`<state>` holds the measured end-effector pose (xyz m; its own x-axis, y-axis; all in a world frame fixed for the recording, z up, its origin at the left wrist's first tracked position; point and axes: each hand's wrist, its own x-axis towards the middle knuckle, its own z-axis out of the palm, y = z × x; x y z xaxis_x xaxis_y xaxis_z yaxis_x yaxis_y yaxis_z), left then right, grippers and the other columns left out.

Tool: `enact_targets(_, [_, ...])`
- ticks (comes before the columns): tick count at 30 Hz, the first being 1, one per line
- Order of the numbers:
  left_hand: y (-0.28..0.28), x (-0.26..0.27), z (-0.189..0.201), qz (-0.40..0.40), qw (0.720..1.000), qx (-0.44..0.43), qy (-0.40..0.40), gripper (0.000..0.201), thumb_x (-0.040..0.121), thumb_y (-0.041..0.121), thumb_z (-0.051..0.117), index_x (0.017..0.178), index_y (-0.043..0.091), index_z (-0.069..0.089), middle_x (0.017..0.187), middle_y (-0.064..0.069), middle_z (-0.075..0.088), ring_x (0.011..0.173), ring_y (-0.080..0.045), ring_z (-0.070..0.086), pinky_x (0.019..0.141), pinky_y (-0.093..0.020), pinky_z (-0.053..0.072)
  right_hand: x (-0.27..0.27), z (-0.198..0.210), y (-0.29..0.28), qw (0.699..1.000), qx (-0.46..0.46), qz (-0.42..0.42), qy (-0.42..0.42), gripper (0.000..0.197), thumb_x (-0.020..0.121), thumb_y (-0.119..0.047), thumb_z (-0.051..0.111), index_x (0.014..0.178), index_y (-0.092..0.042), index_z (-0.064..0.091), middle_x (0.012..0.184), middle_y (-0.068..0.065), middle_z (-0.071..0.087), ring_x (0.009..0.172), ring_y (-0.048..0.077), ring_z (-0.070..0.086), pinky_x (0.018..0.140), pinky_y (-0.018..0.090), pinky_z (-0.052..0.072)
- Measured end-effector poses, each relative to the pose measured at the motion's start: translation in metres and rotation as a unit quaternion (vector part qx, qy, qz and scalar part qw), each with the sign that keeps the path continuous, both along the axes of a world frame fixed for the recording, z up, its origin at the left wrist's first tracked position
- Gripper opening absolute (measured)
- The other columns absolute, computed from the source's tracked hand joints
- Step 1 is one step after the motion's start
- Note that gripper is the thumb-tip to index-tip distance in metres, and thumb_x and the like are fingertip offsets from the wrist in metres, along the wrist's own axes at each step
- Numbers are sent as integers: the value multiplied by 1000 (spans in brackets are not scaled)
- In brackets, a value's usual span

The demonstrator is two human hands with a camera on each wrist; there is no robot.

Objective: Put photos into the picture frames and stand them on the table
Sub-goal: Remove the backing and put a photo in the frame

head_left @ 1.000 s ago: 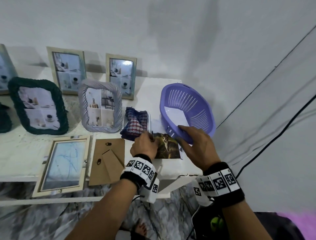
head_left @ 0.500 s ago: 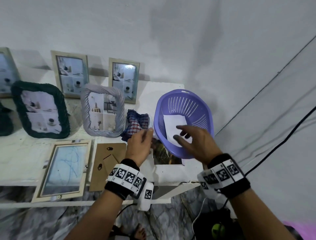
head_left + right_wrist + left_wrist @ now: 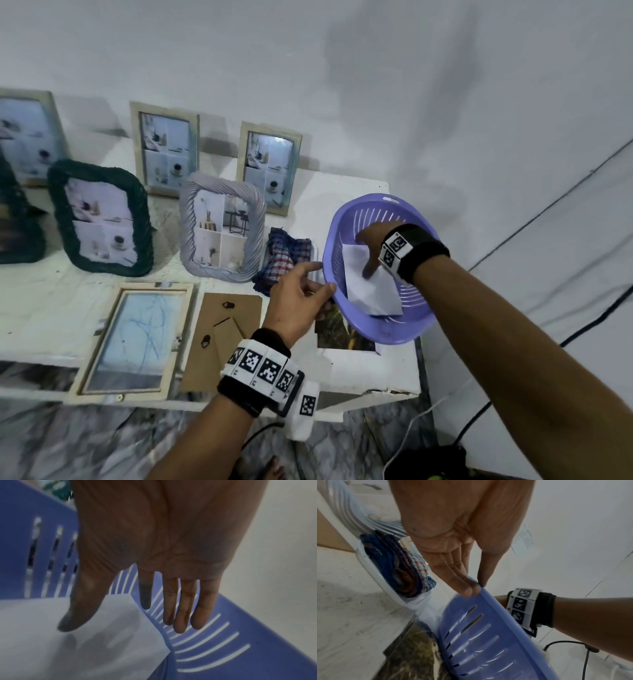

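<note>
Left hand (image 3: 298, 298) pinches the basket (image 3: 411, 310) rim; right hand (image 3: 371, 248), unclenched and empty, hangs over the photo (image 3: 371, 298), probably light and floppy, best pinched at the edge beneath its fingertips.

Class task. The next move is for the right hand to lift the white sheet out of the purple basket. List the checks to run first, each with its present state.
1. Steady purple basket: ok, the left hand pinches its rim.
2. Reach: ok, the right hand is over the white sheet.
3. Grip on the sheet: not ok, the fingers are straight.
4. Sheet is a photo: cannot tell, only a blank white face shows.
5. Open wooden frame: ok, the backing board lies beside it.
6. Free dark photo: not ok, the basket overlaps it.
</note>
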<state>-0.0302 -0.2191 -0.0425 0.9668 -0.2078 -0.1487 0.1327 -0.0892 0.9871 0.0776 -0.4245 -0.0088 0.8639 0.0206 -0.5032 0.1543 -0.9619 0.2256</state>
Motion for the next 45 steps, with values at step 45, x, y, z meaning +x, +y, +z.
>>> enact_targets(45, [274, -19, -5, 65, 997, 15, 39, 14, 86, 9, 72, 98, 16, 69, 81, -3, 72, 82, -22, 68, 78, -45, 59, -155, -20, 285, 695, 639, -263, -201, 37, 93, -1, 56, 125, -18, 50, 94, -3, 61, 80, -2, 63, 62, 13, 49])
